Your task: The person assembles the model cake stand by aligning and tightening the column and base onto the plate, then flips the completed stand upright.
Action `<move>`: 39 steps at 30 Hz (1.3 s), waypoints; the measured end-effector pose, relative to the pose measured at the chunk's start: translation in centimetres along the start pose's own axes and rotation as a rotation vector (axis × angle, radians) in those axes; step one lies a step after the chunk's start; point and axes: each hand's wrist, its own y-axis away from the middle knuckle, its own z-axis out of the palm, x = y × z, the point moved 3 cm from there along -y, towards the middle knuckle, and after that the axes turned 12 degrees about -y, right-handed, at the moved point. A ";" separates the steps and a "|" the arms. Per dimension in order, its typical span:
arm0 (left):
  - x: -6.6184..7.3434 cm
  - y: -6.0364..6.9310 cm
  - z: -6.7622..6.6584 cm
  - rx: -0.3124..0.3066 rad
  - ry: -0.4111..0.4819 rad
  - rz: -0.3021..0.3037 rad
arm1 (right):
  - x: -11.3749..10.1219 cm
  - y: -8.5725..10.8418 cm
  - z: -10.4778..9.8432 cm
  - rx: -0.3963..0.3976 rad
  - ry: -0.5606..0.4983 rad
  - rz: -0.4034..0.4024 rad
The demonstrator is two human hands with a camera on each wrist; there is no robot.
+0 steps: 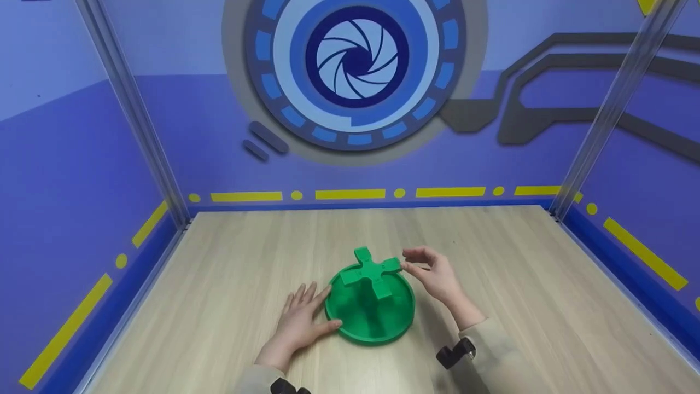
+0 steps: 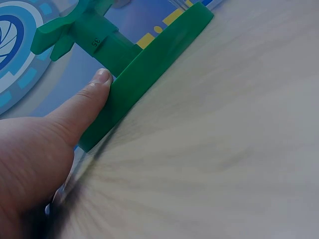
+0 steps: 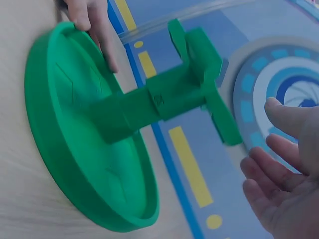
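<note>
A green plastic stand has a round, rimmed base [image 1: 353,317] flat on the table, an upright post [image 3: 167,97] and a cross-shaped top [image 1: 373,271] with flat arms. Small dark figures mark the post. My left hand [image 1: 299,323] is at the base's left side, fingers spread and fairly straight, its thumb touching the rim. To the right of the cross, my right hand [image 1: 436,276] hovers with loosely bent fingers and nothing in them. In the right wrist view a gap separates this right hand [image 3: 286,169] from the cross.
The wood-grain table [image 1: 229,262] is enclosed by blue printed wall panels [image 1: 180,120] with yellow dashes at the back and sides. Metal posts [image 1: 136,109] stand at the back corners. Black straps [image 1: 456,353] are on both wrists.
</note>
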 end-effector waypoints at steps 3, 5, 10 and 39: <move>0.0 0.0 0.0 0.003 -0.006 0.002 | 1.1 -0.6 -0.2 -0.074 -0.007 0.031; 0.0 0.0 0.0 0.005 -0.008 0.002 | 1.7 -0.9 -0.3 -0.142 -0.046 0.058; 0.0 -0.1 0.0 0.009 -0.006 0.003 | 2.6 -1.0 -0.3 -0.299 -0.157 0.092; -0.1 -0.1 0.2 0.019 -0.005 0.009 | 2.8 0.3 -0.5 -0.395 -0.151 0.101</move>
